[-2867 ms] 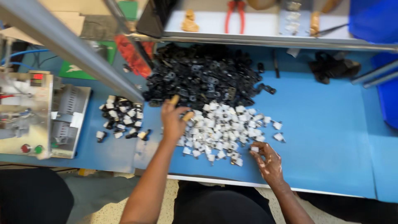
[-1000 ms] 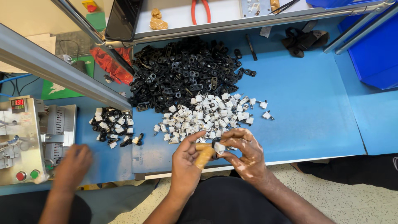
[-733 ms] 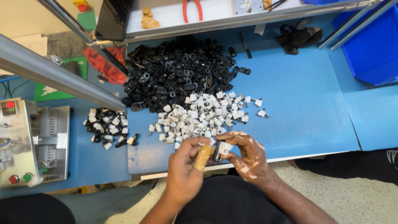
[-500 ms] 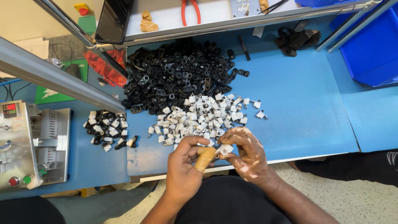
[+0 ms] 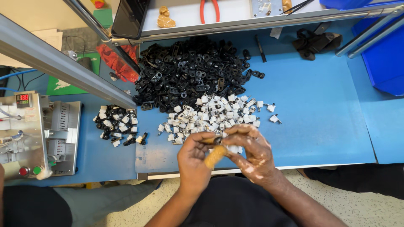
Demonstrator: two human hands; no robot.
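Note:
My left hand (image 5: 194, 162) and my right hand (image 5: 251, 152) meet over the near edge of the blue table (image 5: 320, 126). The left fingers pinch a small black clip (image 5: 216, 141); one fingertip wears a tan finger cot (image 5: 215, 156). The right fingers hold a small white plug part (image 5: 232, 149) against that clip. Just beyond the hands lies a pile of white plug parts (image 5: 214, 114), and behind it a large heap of black clips (image 5: 191, 73). A small group of joined black-and-white pieces (image 5: 118, 126) lies to the left.
A metal machine with a digital display and red and green buttons (image 5: 35, 136) stands at the left. A slanted metal rail (image 5: 63, 69) crosses above it. A blue bin (image 5: 385, 50) sits at the right. Red pliers (image 5: 209, 9) lie on the back shelf.
My left hand came back from the white pile to the table's near edge and joined my right hand. Both hands now hold small parts pressed together; the view shifted slightly.

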